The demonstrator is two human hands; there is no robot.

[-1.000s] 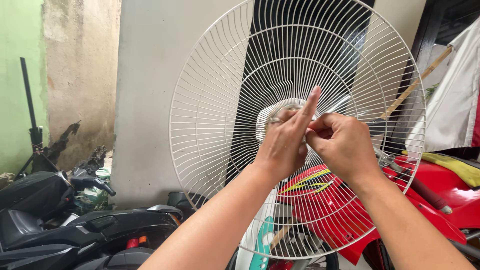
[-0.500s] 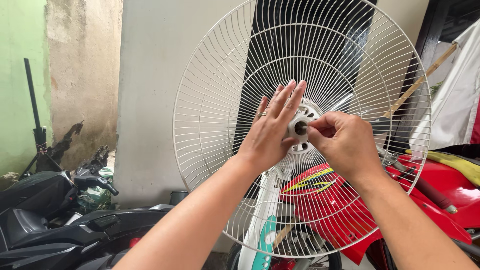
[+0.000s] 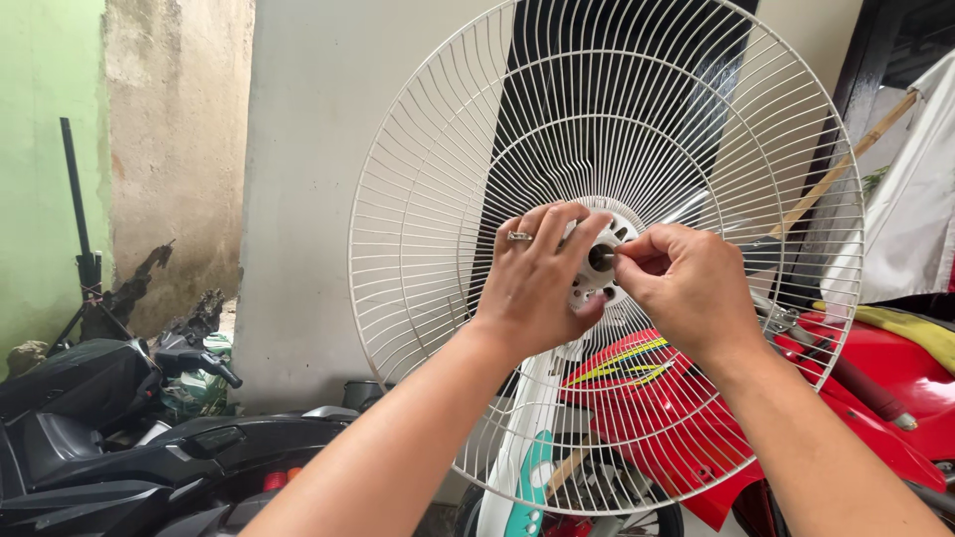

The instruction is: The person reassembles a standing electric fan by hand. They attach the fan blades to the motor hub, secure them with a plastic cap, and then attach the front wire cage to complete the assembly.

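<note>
A large round white wire fan guard [image 3: 438,199] stands upright in front of me, filling the middle of the view. My left hand [image 3: 537,283], with a ring on one finger, grips the white hub plate [image 3: 595,283] at the guard's centre, fingers curled over its top. My right hand [image 3: 686,288] is pinched on a small thin metal piece at the dark centre hole [image 3: 601,258]; what exactly it holds is too small to tell.
A red motorbike [image 3: 696,428] stands behind the guard at lower right. Black motorbikes [image 3: 109,438] are parked at lower left. A grey wall is behind, a green wall at far left, and white cloth [image 3: 920,229] hangs at right.
My left hand went from flat, fingers spread over the hub, to curled and gripping the hub plate. The centre hole is now exposed. My right hand stays pinched at the centre.
</note>
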